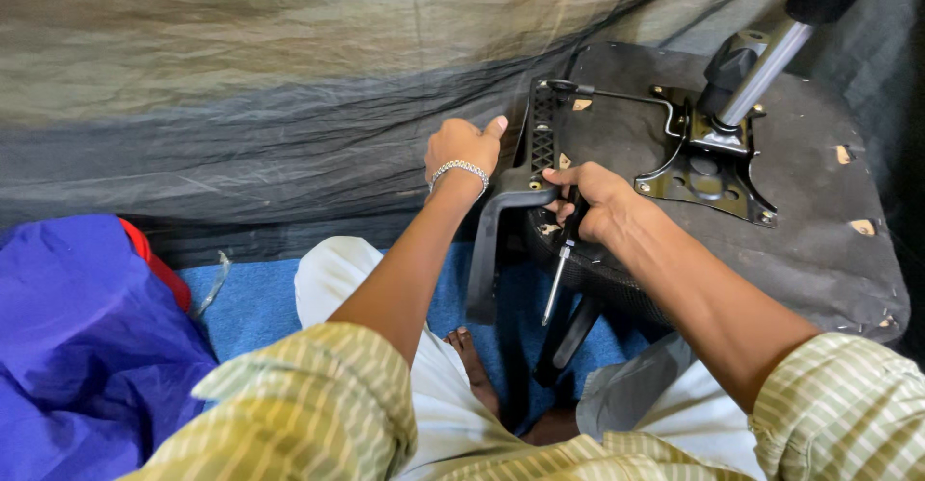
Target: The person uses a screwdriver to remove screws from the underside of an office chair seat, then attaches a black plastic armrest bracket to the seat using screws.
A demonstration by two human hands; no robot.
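The left hand grips the black armrest bracket; the right hand holds a screwdriver closed-fisted. The upturned chair seat on the right looks heavy, stiff, best steadied by its frame.

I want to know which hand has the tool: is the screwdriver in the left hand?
No, the right hand grips the screwdriver, while the left hand rests on the black armrest bracket.
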